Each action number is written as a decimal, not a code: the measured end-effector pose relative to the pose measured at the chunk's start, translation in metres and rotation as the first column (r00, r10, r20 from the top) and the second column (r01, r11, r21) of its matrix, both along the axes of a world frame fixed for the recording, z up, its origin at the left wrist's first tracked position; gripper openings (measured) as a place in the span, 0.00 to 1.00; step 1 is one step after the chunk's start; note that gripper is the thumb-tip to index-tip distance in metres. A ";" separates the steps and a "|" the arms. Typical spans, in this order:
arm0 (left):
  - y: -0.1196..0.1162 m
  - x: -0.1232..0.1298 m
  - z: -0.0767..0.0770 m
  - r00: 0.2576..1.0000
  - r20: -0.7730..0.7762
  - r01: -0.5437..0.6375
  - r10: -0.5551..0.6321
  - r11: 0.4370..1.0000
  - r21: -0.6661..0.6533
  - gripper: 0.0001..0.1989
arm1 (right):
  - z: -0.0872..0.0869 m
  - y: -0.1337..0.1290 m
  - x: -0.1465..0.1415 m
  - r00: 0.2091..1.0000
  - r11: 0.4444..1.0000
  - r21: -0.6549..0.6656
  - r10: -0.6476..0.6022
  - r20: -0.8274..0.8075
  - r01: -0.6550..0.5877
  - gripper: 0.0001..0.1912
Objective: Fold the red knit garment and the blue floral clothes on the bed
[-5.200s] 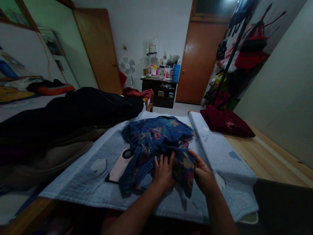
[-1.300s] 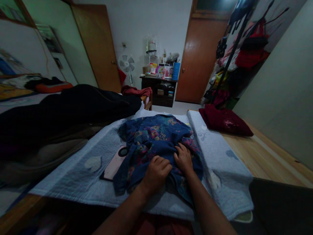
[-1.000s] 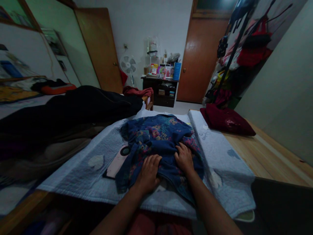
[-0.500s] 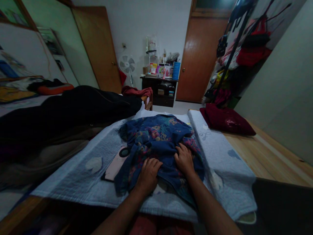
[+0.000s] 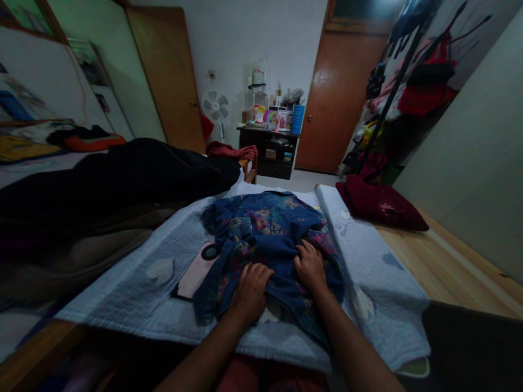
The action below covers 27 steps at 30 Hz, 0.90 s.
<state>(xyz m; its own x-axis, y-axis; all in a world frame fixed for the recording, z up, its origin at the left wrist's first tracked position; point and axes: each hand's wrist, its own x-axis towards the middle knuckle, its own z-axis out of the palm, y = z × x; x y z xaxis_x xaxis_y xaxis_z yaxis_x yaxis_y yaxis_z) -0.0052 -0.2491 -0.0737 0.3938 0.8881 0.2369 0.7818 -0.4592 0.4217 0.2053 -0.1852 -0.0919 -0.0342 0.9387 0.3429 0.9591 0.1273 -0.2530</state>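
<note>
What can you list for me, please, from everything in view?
shirt: one, blue with multicoloured print, on the quilt
quilt: one, pale blue, beneath the shirt
flat object: one, pink and black, at the shirt's left edge
clothing heap: one, mostly black, left of the quilt
draped cloth: one, reddish, beyond the heap
folded cloth: one, maroon, right of the shirt
wooden surface: one, light brown, right
fan: one, white, by the back wall
doors: two, brown, at the back
cabinet: one, dark, between the doors
hanging bags: several, mostly red and black, upper right
left hand: one, bare, on the shirt
right hand: one, bare, on the shirt
</note>
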 end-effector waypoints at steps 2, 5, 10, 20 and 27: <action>0.000 0.000 -0.001 1.000 0.008 0.008 -0.008 1.000 0.007 0.27 | 0.001 -0.001 0.000 1.000 1.000 0.000 0.004 0.008 -0.004 0.21; 0.000 -0.001 -0.004 1.000 0.022 0.014 -0.014 1.000 0.014 0.27 | 0.001 -0.001 0.000 1.000 1.000 -0.003 0.003 0.013 -0.003 0.21; 0.000 0.000 -0.004 1.000 0.027 0.004 -0.003 1.000 -0.019 0.27 | -0.001 0.000 0.001 1.000 1.000 -0.006 -0.003 0.021 0.004 0.21; -0.001 0.000 -0.004 0.999 0.044 -0.007 0.007 1.000 -0.009 0.27 | -0.003 0.001 0.002 1.000 1.000 0.003 -0.001 0.024 0.001 0.21; -0.001 0.000 -0.003 0.999 0.036 -0.004 0.004 1.000 -0.009 0.25 | -0.003 0.001 0.001 1.000 1.000 0.004 -0.007 0.014 0.007 0.21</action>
<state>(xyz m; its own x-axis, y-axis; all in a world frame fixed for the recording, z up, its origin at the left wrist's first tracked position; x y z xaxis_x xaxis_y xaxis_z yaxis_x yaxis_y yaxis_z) -0.0056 -0.2501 -0.0766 0.3814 0.8919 0.2428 0.7682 -0.4520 0.4534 0.2067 -0.1839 -0.0947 -0.0329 0.9377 0.3460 0.9634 0.1219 -0.2386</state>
